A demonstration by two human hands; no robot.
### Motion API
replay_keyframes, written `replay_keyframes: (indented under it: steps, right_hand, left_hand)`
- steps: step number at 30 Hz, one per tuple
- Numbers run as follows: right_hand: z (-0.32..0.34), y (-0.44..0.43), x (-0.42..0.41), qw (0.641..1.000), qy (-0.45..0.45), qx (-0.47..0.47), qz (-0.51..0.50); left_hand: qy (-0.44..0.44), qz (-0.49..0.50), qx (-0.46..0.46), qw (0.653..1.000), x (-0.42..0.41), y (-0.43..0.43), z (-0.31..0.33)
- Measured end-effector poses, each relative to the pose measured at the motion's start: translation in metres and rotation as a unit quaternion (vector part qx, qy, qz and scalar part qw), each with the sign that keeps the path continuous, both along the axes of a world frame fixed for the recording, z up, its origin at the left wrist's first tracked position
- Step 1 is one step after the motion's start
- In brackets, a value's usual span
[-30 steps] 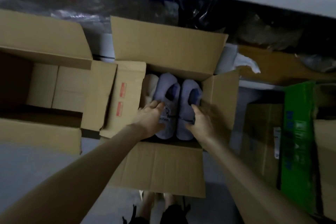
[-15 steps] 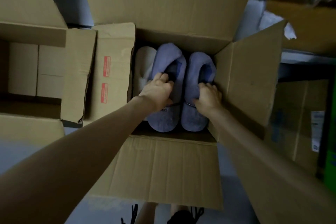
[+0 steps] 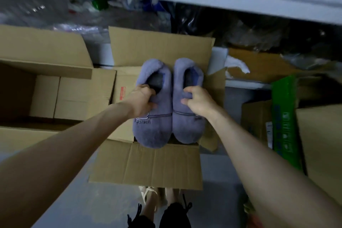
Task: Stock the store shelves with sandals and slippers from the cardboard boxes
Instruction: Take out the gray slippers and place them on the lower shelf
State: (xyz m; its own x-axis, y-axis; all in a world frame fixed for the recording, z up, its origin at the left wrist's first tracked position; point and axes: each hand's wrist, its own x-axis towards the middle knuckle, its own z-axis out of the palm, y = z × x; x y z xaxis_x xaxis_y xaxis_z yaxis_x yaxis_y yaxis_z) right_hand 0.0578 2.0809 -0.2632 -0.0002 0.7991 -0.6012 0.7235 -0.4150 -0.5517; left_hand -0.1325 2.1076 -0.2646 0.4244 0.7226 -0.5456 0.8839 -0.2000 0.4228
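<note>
Left hand (image 3: 141, 101) and right hand (image 3: 199, 102) each pinch a purple slipper (image 3: 153, 109) collar over the box (image 3: 148, 161); soft fleece could slip free.

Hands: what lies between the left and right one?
Head view: two purple slippers side by side, left hand gripping one, right hand the other.

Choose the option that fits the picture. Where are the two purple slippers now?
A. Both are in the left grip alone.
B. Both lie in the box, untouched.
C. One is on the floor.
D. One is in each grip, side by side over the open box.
D: the left grip holds the left purple slipper at its opening, and the right grip holds the right purple slipper, both over the open cardboard box.
</note>
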Motion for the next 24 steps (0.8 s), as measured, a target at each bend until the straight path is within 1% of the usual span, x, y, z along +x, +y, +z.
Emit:
replay_keyframes:
  steps: [3, 8, 9, 12, 14, 17, 19, 24]
  right_hand:
    - [0.077, 0.003, 0.001, 1.0, 0.008, 0.025, 0.008]
    - [0.225, 0.002, 0.013, 0.999, 0.005, 0.048, 0.012]
    - [0.257, 0.001, 0.017, 0.998, -0.005, 0.053, 0.021]
    - [0.35, -0.003, 0.027, 0.995, -0.039, 0.086, 0.036]
    - [0.406, -0.008, 0.035, 0.991, -0.063, 0.111, 0.044]
    - [0.479, -0.013, 0.051, 0.982, -0.1, 0.153, 0.05]
    - [0.517, -0.017, 0.066, 0.977, -0.108, 0.18, 0.042]
    - [0.594, -0.028, 0.1, 0.967, -0.121, 0.223, 0.02]
  left_hand:
    - [-0.011, -0.001, 0.021, 1.0, -0.001, 0.004, 0.076]
    - [0.047, -0.05, 0.122, 0.99, 0.008, 0.003, 0.224]
    - [0.038, -0.051, 0.136, 0.989, 0.011, 0.003, 0.257]
    - [-0.026, -0.047, 0.164, 0.985, 0.019, 0.0, 0.353]
    - [-0.044, -0.05, 0.185, 0.98, 0.026, -0.006, 0.409]
    - [-0.064, -0.062, 0.229, 0.969, 0.036, -0.009, 0.474]
    - [-0.091, -0.074, 0.251, 0.961, 0.044, -0.009, 0.51]
    - [-0.134, -0.118, 0.297, 0.938, 0.083, -0.001, 0.582]
